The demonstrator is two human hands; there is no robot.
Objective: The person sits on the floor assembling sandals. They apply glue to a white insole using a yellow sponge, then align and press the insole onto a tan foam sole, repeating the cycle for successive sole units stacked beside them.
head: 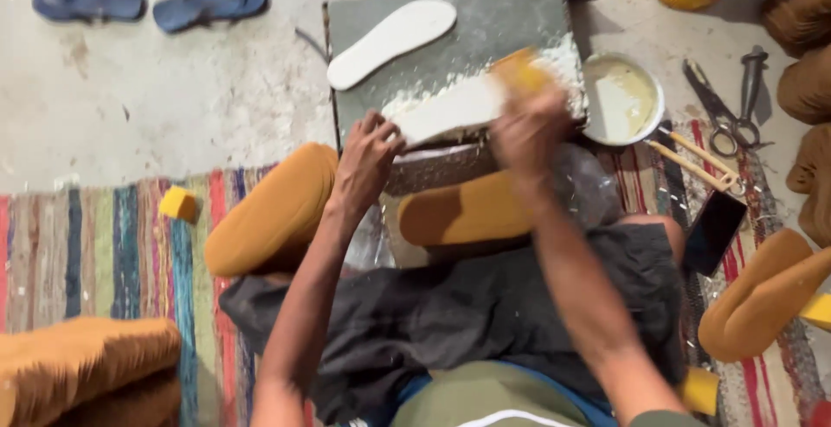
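Your left hand (368, 152) pinned the white insole (450, 106) at the slab's (511, 11) front edge; your right hand (528, 128), its grip closed, held a yellow sponge (518, 70) on it.

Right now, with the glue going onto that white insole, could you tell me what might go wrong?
The right hand rubs a yellow sponge over the white insole, which overhangs the grey board; the left hand pins only one end, so it could slip. Paste may smear onto the spare insole nearby. The glue bowl sits close to the right elbow's path, near the dark phone, so a knock could spill on it.
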